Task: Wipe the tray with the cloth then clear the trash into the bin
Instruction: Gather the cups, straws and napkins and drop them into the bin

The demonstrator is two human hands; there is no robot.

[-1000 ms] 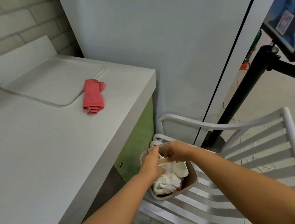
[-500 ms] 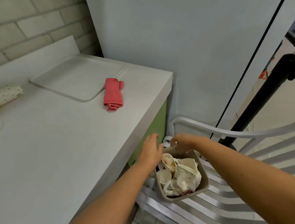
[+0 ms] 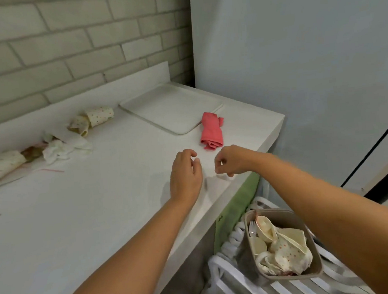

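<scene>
Two bare hands hover close together above the white tabletop [image 3: 77,215], near its 3 o'clock edge. The left hand [image 3: 186,173] is palm down with fingers loosely curled, a released grip holding nothing. The right hand [image 3: 230,160], just beside it at 3 o'clock, curls its fingers down toward the surface. I cannot tell whether that grip pinches a small pale scrap or is simply clenched.

From the hands, a folded pink cloth [image 3: 211,131] lies near at 12 o'clock, flat on the tabletop and touched by neither hand. Its far end appears to meet the nearest corner of a pale rectangular tray [image 3: 173,108], further out at 12 o'clock, with nothing on it. A cloth set down beside a bare tray suggests the wiping is done and clearing trash is the step in hand.

Well apart at 10 o'clock, near the back ledge, lie a spotted paper wrap [image 3: 96,115] and a crumpled napkin [image 3: 59,149], with a second wrap [image 3: 1,165] at 9 o'clock. Gathering these calls for a reach across the tabletop.

At 5 o'clock, below tabletop level, a grey-brown bin [image 3: 281,217] stands on a white slatted chair [image 3: 294,288]. It holds paper cups [image 3: 267,227], a fork [image 3: 252,227] and spotted paper [image 3: 289,253]. It sits just beside the tabletop's edge, probably so that rubbish needs only a short carry.
</scene>
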